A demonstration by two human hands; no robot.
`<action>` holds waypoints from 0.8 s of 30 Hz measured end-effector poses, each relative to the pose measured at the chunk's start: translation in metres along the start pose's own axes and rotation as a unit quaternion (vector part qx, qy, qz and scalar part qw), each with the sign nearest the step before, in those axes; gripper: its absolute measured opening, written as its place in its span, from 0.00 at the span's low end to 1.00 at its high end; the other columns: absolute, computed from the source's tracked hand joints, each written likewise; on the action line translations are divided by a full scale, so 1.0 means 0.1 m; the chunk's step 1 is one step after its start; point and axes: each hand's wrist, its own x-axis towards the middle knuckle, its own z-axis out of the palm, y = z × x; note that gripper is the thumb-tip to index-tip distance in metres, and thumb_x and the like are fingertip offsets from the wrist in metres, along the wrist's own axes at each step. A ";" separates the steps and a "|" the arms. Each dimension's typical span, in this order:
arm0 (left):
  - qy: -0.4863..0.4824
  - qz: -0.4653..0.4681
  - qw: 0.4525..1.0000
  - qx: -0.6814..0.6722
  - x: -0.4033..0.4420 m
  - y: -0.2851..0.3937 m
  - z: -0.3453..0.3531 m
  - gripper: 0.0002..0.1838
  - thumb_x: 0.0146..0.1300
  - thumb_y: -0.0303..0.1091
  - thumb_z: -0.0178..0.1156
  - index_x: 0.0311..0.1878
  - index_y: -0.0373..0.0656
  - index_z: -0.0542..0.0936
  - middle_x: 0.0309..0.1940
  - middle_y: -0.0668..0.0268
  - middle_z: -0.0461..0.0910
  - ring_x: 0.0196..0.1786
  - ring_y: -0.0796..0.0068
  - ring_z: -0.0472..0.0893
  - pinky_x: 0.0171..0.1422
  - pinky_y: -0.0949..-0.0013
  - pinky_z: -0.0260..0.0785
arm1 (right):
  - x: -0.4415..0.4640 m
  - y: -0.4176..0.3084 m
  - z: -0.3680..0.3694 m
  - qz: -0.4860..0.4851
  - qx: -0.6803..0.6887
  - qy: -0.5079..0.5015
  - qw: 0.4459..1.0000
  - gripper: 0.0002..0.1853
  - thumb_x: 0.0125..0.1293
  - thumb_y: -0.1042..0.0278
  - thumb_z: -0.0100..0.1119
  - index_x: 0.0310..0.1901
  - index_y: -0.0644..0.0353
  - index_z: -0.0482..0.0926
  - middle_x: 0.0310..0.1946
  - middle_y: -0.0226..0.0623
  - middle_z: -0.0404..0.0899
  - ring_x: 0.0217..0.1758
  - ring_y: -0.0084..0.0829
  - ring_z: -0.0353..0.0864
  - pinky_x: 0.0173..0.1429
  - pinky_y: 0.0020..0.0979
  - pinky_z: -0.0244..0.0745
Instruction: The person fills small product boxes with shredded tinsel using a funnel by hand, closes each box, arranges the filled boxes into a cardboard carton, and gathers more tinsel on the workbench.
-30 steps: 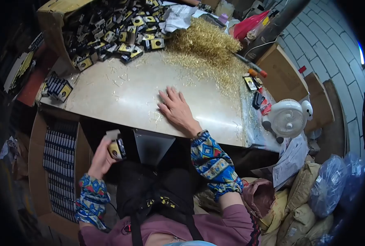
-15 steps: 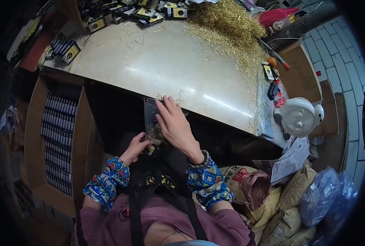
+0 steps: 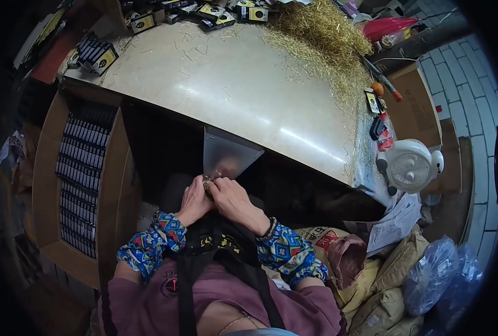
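Note:
Close together in front of my lap are my left hand (image 3: 193, 201) and my right hand (image 3: 235, 203), fingers curled around a small box that is mostly hidden. A bit of gold from thin pins (image 3: 208, 187) shows between the fingertips. Just beyond them, a grey metal chute (image 3: 235, 147) hangs from the near edge of the table, with a blurred reflection on its surface. Both hands are below the tabletop. Heaped at the table's far right is a big pile of the thin gold pins (image 3: 327, 33).
Loose pins lie scattered over the pale table (image 3: 204, 106). Black and yellow boxes (image 3: 253, 14) crowd its far edge. On the left stands a carton (image 3: 127, 185) packed with rows of boxes. A small white fan (image 3: 408, 165) and several sacks (image 3: 386, 311) are on the right.
My right hand has come down off the metal chute to meet my left. The left has moved slightly up and right. Pins that lay on the chute are gone from it.

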 end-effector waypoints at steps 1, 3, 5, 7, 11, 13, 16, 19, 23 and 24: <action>0.013 0.002 1.000 -0.003 -0.03 0.04 0.00 0.35 0.50 0.39 0.74 0.56 0.37 0.65 0.50 0.45 0.76 0.52 0.38 0.78 0.53 0.48 0.73 | -0.01 0.02 -0.06 -0.005 0.020 0.008 1.000 0.12 0.55 0.76 0.58 0.42 0.66 0.76 0.41 0.45 0.74 0.46 0.45 0.76 0.47 0.40 0.75; 0.038 0.016 0.999 -0.001 -0.04 0.10 0.00 0.32 0.53 0.38 0.72 0.55 0.36 0.66 0.48 0.45 0.76 0.51 0.40 0.79 0.50 0.47 0.73 | 0.03 -0.06 -0.22 0.003 0.044 0.109 0.993 0.15 0.57 0.75 0.58 0.48 0.68 0.76 0.46 0.47 0.75 0.48 0.46 0.76 0.50 0.41 0.76; 0.029 -0.005 1.000 -0.011 -0.02 0.04 0.03 0.32 0.53 0.36 0.72 0.55 0.36 0.66 0.48 0.44 0.76 0.51 0.40 0.79 0.51 0.47 0.73 | -0.09 -0.01 0.03 -0.007 0.067 0.034 0.997 0.19 0.59 0.76 0.58 0.53 0.67 0.75 0.52 0.47 0.75 0.51 0.48 0.76 0.54 0.42 0.76; 0.001 -0.010 1.000 0.015 -0.03 -0.11 0.05 0.35 0.51 0.34 0.72 0.59 0.36 0.66 0.49 0.44 0.76 0.52 0.41 0.79 0.53 0.51 0.74 | -0.13 -0.01 0.02 0.007 0.104 -0.054 0.993 0.21 0.62 0.76 0.59 0.58 0.65 0.76 0.56 0.48 0.77 0.55 0.50 0.77 0.60 0.41 0.76; 0.011 0.046 0.998 -0.028 -0.26 -0.25 -0.12 0.41 0.49 0.31 0.73 0.66 0.37 0.65 0.52 0.48 0.75 0.56 0.49 0.79 0.60 0.58 0.73 | -0.16 0.04 -0.23 0.068 0.263 0.082 0.959 0.16 0.68 0.70 0.62 0.55 0.66 0.80 0.50 0.51 0.83 0.53 0.44 0.85 0.55 0.33 0.80; 0.062 0.067 0.993 -0.072 -0.30 -0.08 -0.21 0.42 0.48 0.31 0.74 0.67 0.37 0.64 0.50 0.50 0.75 0.55 0.50 0.79 0.59 0.59 0.73 | -0.16 0.04 -0.38 0.160 0.330 0.088 0.926 0.13 0.70 0.70 0.61 0.53 0.66 0.82 0.42 0.47 0.86 0.42 0.33 0.87 0.45 0.29 0.80; 0.118 0.130 0.981 -0.079 -0.21 0.18 -0.32 0.44 0.49 0.29 0.74 0.70 0.37 0.64 0.50 0.51 0.75 0.52 0.52 0.79 0.57 0.60 0.72 | -0.12 0.00 -0.50 0.215 0.356 0.093 0.905 0.12 0.72 0.70 0.59 0.52 0.66 0.83 0.38 0.38 0.88 0.38 0.20 0.85 0.42 0.23 0.79; 0.118 0.126 0.982 -0.080 -0.03 0.29 -0.33 0.45 0.47 0.29 0.74 0.70 0.36 0.64 0.52 0.50 0.74 0.51 0.50 0.79 0.56 0.59 0.73 | -0.04 -0.03 -0.62 0.217 0.316 0.108 0.917 0.12 0.71 0.69 0.61 0.51 0.65 0.84 0.37 0.39 0.88 0.37 0.25 0.86 0.42 0.25 0.79; 0.092 0.205 0.974 -0.014 0.10 0.39 -0.32 0.49 0.46 0.32 0.75 0.72 0.36 0.61 0.59 0.49 0.72 0.59 0.48 0.75 0.64 0.55 0.68 | 0.05 -0.02 -0.63 0.099 0.217 0.100 0.966 0.11 0.64 0.72 0.63 0.46 0.65 0.84 0.33 0.46 0.86 0.36 0.40 0.88 0.41 0.32 0.80; 0.100 0.215 0.971 0.005 0.13 0.45 -0.35 0.50 0.46 0.33 0.76 0.73 0.36 0.60 0.61 0.49 0.70 0.61 0.48 0.73 0.66 0.54 0.66 | 0.07 0.02 -0.64 0.125 0.200 0.118 0.965 0.10 0.63 0.72 0.62 0.45 0.64 0.84 0.34 0.47 0.85 0.37 0.42 0.87 0.42 0.34 0.80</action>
